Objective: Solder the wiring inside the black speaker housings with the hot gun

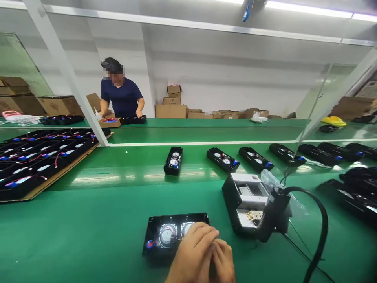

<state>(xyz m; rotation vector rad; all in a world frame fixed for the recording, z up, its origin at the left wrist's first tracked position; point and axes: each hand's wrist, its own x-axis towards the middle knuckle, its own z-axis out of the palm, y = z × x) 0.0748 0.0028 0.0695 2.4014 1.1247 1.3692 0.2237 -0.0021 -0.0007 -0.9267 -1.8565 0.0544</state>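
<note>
Both of my hands are together over the right end of a black speaker box (pixel 154 226) lying on the green bench. Two round speaker drivers show in it, one partly covered by my fingers, with a blue-and-red part near its left end. My left hand (pixel 193 251) is closed, fingers bent and pressed toward my other hand. Against it, my right hand (pixel 224 261) is closed too, its fingertips meeting the left ones. Whatever they pinch, if anything, is hidden. To the right stands a black and silver machine (pixel 253 202), beside a hanging black electric screwdriver (pixel 273 214) with a thick cable.
Several similar speaker boxes (pixel 173 160) stand in a row along the green conveyor belt (pixel 141 161). More lie on a cardboard sheet (pixel 73 163) at left. Across the belt a person (pixel 120 94) handles a black box. Cartons (pixel 171 111) line the wall; a white post (pixel 67 74) rises at left.
</note>
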